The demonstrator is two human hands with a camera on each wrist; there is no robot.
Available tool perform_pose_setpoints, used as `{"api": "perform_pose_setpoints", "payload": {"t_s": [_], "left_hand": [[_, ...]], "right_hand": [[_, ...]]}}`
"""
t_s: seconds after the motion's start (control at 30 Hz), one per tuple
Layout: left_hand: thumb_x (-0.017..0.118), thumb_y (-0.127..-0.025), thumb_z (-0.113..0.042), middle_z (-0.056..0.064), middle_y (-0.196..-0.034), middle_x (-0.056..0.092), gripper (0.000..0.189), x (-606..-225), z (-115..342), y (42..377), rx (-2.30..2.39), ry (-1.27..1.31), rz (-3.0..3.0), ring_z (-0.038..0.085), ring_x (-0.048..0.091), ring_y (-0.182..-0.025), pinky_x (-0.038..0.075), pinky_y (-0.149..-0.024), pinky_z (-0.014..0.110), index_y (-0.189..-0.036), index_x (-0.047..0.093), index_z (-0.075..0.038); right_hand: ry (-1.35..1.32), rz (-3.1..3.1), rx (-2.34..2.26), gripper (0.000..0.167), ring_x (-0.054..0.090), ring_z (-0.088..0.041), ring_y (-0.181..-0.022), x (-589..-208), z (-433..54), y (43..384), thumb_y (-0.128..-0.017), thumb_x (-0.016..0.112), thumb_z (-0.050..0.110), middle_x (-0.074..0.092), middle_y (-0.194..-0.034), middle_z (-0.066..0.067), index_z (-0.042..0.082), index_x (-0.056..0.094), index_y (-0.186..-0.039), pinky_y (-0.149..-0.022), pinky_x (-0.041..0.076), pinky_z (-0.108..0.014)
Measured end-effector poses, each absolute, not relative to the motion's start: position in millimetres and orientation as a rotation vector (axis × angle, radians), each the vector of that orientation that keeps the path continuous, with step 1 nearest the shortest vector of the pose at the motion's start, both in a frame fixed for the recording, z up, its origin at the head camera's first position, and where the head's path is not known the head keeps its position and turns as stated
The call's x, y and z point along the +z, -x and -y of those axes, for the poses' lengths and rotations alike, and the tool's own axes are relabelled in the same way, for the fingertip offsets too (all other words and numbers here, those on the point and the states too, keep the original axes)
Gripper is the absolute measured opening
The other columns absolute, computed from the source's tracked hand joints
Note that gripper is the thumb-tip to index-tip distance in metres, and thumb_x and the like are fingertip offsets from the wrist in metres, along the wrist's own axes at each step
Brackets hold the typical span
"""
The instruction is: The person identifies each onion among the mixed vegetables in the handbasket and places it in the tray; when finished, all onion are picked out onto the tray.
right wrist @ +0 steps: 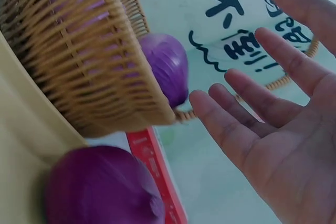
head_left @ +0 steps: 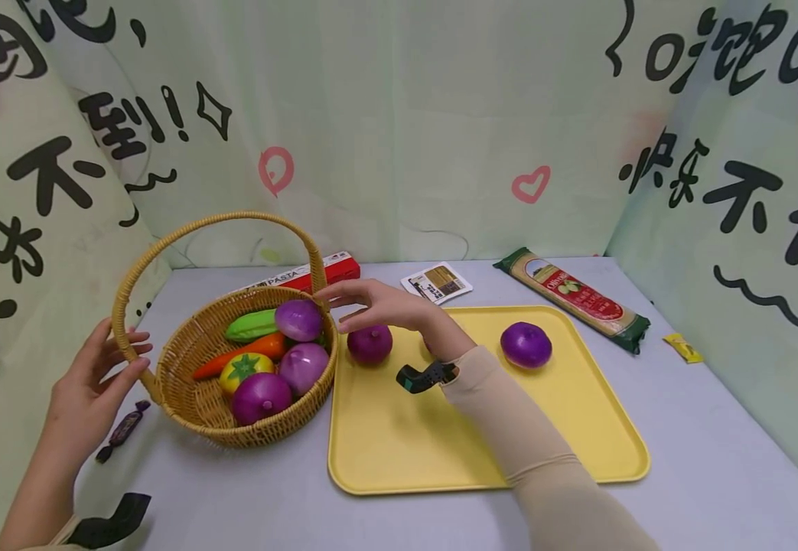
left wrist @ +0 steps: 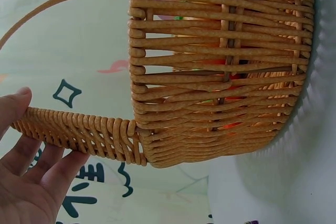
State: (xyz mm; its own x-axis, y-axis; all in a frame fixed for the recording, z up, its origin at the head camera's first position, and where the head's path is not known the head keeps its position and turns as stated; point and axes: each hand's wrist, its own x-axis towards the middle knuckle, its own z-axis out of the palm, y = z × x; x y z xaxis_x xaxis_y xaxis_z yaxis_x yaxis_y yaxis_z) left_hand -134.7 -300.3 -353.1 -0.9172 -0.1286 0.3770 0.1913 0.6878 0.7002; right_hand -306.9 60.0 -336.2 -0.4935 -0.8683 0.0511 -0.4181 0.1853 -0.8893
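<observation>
A wicker basket [head_left: 185, 413] stands at the left, its tall handle [head_left: 229, 218] upright. Inside lie three purple onions [head_left: 262, 399], a carrot [head_left: 233, 358], a green elongated vegetable [head_left: 250, 325] and a yellow vegetable with a green top [head_left: 243, 370]. My left hand [head_left: 89, 390] holds the handle's left base between thumb and fingers, plainer in the left wrist view. At the handle's right side, my right hand [head_left: 388, 306] reaches with spread fingers and an empty palm [right wrist: 294, 124]. Below it, one purple onion [head_left: 369, 344] sits on the yellow tray [head_left: 405, 451]; another purple onion [head_left: 526, 345] lies farther right.
A red pasta box [head_left: 340, 268] lies behind the basket, beside a white-and-brown packet [head_left: 438, 282]. Beyond the tray's right edge is a green-and-red pasta bag [head_left: 574, 298], with a small yellow packet [head_left: 683, 348] nearby. A dark wrapped candy [head_left: 123, 431] lies left of the basket.
</observation>
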Motion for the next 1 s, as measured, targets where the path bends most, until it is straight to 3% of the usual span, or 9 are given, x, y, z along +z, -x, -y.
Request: {"api": "perform_pose_setpoints", "payload": {"t_s": [0.3,0.63,1.0], "left_hand": [[0.057,-0.094,-0.021,-0.027,-0.12,0.05,0.064,-355,301,136,-1.103,0.066,2.486,-0.024,0.041,-0.104,0.038,-0.077,-0.005,-0.147,0.025,-0.034],[0.058,-0.094,-0.02,-0.03,-0.119,0.048,0.064,-355,300,135,-1.104,0.084,2.476,-0.024,0.041,-0.104,0.038,-0.077,-0.005,-0.147,0.025,-0.033],[0.057,-0.094,-0.021,-0.029,-0.12,0.049,0.064,-356,301,135,-1.101,0.066,2.484,-0.025,0.041,-0.104,0.038,-0.077,-0.005,-0.147,0.025,-0.034]], "right_hand": [[1.189,-1.99,-1.266,0.056,0.043,-0.021,-0.134,-343,-31,304,-0.087,0.066,0.014,0.046,-0.143,-0.005,0.011,0.046,-0.139,-0.112,0.034,-0.044],[1.142,-1.957,-1.302,0.054,0.043,-0.02,-0.134,-347,-16,303,-0.088,0.063,0.008,0.046,-0.144,-0.007,0.009,0.044,-0.139,-0.113,0.034,-0.039],[1.136,-1.981,-1.348,0.052,0.044,-0.019,-0.133,-341,-5,300,-0.09,0.063,0.013,0.046,-0.144,-0.008,0.013,0.045,-0.139,-0.105,0.043,-0.028]]}}
